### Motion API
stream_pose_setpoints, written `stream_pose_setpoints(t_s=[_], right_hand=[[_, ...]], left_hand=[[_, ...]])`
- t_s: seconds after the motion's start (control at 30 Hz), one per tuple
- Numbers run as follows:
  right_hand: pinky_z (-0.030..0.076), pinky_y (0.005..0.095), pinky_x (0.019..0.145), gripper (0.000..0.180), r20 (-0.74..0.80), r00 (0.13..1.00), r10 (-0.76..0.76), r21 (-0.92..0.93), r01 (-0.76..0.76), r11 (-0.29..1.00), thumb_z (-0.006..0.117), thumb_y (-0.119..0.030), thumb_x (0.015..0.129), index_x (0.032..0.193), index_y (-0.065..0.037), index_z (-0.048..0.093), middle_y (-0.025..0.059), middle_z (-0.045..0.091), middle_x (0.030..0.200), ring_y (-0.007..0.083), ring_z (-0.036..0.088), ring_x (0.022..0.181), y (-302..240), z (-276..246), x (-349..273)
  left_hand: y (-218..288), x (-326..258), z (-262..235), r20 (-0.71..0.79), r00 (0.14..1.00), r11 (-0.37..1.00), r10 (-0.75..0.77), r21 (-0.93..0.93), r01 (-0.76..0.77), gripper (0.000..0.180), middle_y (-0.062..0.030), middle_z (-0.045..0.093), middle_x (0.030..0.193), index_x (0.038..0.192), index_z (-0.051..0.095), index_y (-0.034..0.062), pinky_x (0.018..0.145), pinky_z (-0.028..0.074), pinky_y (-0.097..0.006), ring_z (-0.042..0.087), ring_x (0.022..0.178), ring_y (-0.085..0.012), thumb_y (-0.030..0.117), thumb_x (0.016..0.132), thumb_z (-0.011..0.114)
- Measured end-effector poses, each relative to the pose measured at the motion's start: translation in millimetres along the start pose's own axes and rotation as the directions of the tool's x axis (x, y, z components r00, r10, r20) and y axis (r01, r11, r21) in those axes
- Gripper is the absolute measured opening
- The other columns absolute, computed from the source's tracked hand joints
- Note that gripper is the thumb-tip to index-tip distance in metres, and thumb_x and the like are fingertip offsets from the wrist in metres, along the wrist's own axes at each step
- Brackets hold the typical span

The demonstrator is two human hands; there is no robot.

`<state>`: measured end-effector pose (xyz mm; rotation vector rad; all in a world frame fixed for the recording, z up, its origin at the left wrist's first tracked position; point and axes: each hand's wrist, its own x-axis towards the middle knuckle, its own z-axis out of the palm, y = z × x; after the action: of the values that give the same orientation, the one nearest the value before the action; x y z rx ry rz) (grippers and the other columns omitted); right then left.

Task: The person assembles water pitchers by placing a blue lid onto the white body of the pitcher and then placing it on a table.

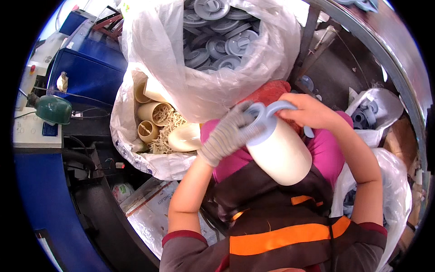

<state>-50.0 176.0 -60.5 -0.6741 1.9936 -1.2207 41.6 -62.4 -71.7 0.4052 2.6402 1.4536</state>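
A cream plastic jug body [283, 156] lies tilted across my lap, its blue-grey collar [263, 129] pointing away from me. My left hand [229, 133], in a pale knitted glove, is closed on the collar's left side; its fingertips are slightly blurred. My bare right hand [306, 111] grips a curved blue-grey handle [280, 107] at the collar's far right side. Whether the handle is fixed to the collar cannot be made out. A small blue-grey tab [308, 132] shows below my right hand.
A large clear plastic bag [158, 50] of round grey lids [226, 45] stands ahead. Left of it, a white sack [127, 136] holds cream jug bodies and shavings. Bags of grey parts [369, 113] stand at right. Blue machinery [86, 72] is at left, a metal frame [362, 36] at right.
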Motion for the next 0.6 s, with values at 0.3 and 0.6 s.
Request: stream_pose_setpoints(t_s=[0.3,0.6], right_hand=[[0.049,0.0381,0.079,0.023,-0.274,0.868,-0.414,-0.500,0.240,0.832,0.060,-0.023,0.084,0.099,-0.006,0.065,0.0115,0.066,0.094,0.0284,0.062,0.091,-17.7,-8.5,196.6],[0.049,0.0424,0.089,0.051,-0.440,0.821,-0.363,-0.846,-0.245,0.473,0.069,-0.025,0.075,0.121,-0.009,0.053,0.0101,0.059,0.114,0.0303,0.058,0.107,90.6,-48.4,336.7]], left_hand=[[-49.6,-84.7,-4.3,-0.207,0.743,0.463,-0.636,-0.873,0.152,0.052,-0.0119,0.059,0.119,0.126,0.050,-0.0058,0.095,0.042,-0.030,0.056,0.108,-0.0177,0.034,0.092,0.052],[-61.7,-113.7,10.9,-0.310,0.598,0.278,-0.739,-0.949,-0.148,0.065,-0.0129,0.056,0.122,0.128,0.047,-0.0009,0.098,0.043,-0.036,0.055,0.111,-0.0232,0.052,0.090,0.049]])
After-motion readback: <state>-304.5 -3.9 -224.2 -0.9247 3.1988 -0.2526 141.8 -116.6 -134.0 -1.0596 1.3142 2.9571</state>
